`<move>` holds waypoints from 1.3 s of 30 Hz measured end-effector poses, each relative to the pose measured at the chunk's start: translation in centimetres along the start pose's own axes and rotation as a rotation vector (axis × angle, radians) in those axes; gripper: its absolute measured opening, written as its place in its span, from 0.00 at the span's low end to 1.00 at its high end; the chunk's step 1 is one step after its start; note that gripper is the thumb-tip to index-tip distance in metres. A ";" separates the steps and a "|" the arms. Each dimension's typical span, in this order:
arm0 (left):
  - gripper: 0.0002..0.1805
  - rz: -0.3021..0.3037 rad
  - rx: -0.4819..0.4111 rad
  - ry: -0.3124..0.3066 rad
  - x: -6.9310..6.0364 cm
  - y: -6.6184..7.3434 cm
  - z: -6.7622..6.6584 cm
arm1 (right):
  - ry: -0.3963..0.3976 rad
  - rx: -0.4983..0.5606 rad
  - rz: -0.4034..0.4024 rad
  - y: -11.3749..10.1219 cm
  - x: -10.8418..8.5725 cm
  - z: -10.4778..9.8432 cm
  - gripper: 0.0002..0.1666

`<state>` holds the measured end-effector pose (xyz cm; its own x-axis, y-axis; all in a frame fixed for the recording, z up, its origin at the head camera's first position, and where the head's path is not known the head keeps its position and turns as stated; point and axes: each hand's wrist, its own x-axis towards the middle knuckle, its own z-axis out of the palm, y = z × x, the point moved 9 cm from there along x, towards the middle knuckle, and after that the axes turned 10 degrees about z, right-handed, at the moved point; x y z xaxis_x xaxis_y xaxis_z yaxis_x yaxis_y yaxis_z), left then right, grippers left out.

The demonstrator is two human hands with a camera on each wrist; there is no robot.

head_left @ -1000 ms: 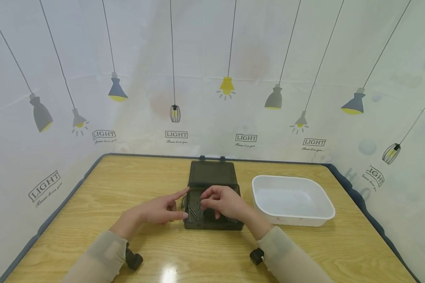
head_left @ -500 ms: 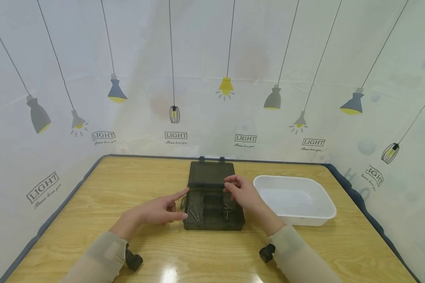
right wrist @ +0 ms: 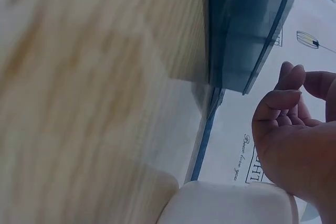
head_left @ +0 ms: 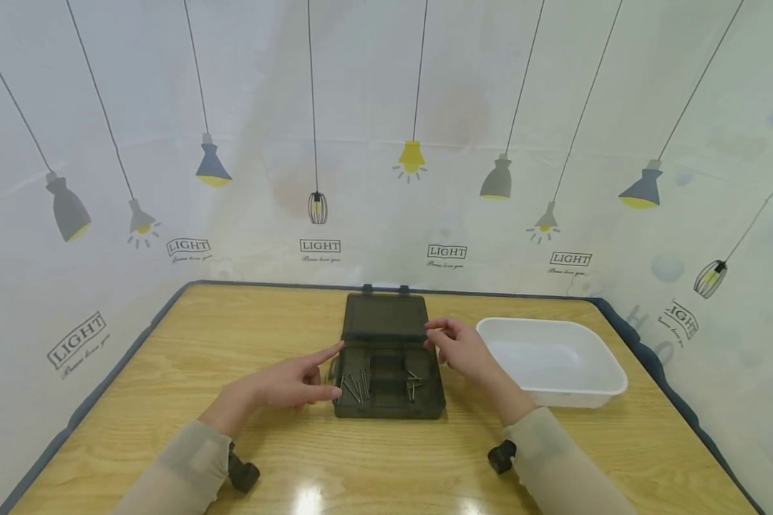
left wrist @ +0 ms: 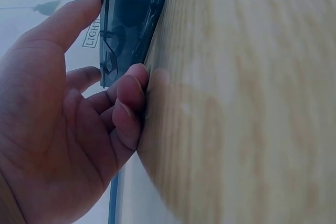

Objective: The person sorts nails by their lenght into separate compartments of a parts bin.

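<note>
A dark translucent plastic box (head_left: 389,408) lies on the wooden table, its lid (head_left: 386,315) folded back. Several long thin metal pieces, like nails or screws (head_left: 354,388), lie in its left part. Shorter metal pieces (head_left: 414,386) lie in its right part. My left hand (head_left: 283,383) rests its straight thumb and index finger against the box's left side; its other fingers are bent. Beyond the box's right edge hovers my right hand (head_left: 460,350), fingers loosely bent, thumb near the index fingertip. Nothing shows between them in the right wrist view.
A white plastic tub (head_left: 554,397) stands to the right of the box, close beside my right hand and wrist. A wall covering (head_left: 386,214) printed with lamps rises behind the table's dark-edged far side.
My right hand has come out from over the box's left part and moved right past its edge. The white tub has slid right. My left hand stays in place.
</note>
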<state>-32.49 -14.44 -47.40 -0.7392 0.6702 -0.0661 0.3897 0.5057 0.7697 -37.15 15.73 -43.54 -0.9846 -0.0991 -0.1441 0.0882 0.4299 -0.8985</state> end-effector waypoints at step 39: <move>0.27 -0.090 -0.071 0.310 7.6 -2.2 -5.8 | 0.046 0.101 0.275 3.4 5.7 -0.6 0.22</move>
<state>-42.14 -13.59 -45.95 -0.9052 0.4217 0.0524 0.2840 0.5086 0.8128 -42.59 17.19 -47.17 -0.9273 0.0509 -0.3710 0.3651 0.3431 -0.8655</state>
